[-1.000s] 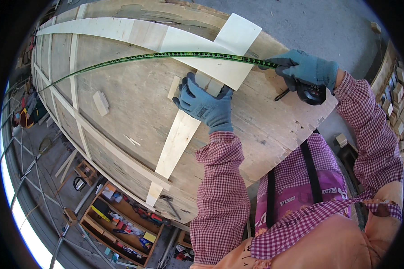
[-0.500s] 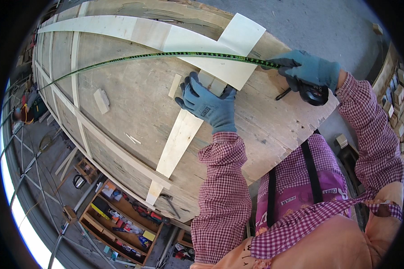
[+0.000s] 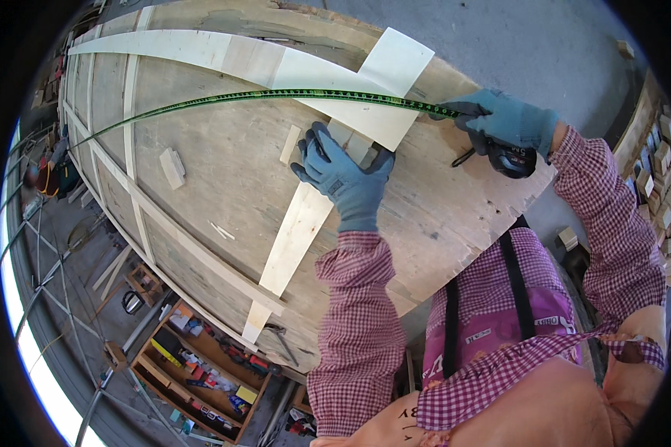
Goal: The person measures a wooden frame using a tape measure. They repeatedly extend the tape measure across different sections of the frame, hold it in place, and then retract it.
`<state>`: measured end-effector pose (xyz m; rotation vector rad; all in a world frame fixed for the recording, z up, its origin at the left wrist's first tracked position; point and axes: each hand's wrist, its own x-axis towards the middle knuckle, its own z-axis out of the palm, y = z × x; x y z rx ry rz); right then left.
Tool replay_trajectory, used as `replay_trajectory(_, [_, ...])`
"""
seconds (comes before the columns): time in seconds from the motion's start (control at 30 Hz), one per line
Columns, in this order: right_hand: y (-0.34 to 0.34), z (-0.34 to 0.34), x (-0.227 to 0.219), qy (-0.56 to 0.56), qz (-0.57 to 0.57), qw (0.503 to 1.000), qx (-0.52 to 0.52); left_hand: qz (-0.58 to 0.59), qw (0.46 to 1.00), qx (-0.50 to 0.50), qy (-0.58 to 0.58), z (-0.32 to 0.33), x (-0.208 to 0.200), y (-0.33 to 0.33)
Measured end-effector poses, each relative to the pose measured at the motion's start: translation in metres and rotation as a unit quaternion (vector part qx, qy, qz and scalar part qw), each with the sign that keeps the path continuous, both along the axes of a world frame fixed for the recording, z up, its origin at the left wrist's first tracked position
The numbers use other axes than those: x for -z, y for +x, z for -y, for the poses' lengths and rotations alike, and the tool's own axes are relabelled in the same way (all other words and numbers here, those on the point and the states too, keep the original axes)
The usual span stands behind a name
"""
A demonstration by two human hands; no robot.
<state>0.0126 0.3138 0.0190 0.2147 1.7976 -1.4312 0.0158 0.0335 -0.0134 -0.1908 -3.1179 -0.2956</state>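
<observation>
Tray (image 3: 215,343) of wood stands low at the left, holding mixed tools. Above it, pale crossing strips (image 3: 131,127) lie on the large plywood sheet (image 3: 425,216), and a small loose block (image 3: 173,168) lies among them.

Further right, a long pale board (image 3: 294,231) reaches up to the left hand (image 3: 344,181). This gloved hand rests with fingers and thumb wide apart, around a narrow wooden piece (image 3: 360,147); whether it grips or only presses, I cannot tell. Beyond it is a wider pale panel (image 3: 350,93), made of joined boards.

Over this panel passes the green blade (image 3: 261,94) of the tape measure (image 3: 512,161); its case is at the right, held in the closed right hand (image 3: 508,119).

As I judge, the boards are already laid out and the tape is drawn; no pencil mark can be seen, so reading or marking may be left.

About writing: figures run along the blade, light characters are on the case, and print shows on the purple bag (image 3: 499,298) and the orange garment (image 3: 537,395). The glove label is too blurred.
</observation>
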Motion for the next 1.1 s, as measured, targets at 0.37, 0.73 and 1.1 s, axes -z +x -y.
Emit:
replay_trajectory(0.37, [-0.002, 0.001, 0.009, 0.004, 0.013, 1.0, -0.003, 0.022, 0.999, -0.021, 0.037, -0.027, 0.002, -0.009])
replay_trajectory(0.73, [-0.003, -0.001, 0.001, -0.007, 0.019, 1.0, 0.0, 0.001, 0.999, -0.014, 0.051, -0.025, 0.005, -0.008])
replay_trajectory(1.1, [-0.003, -0.002, -0.002, -0.005, 0.022, 1.0, -0.009, -0.032, 0.998, 0.009, 0.062, -0.025, 0.008, -0.003])
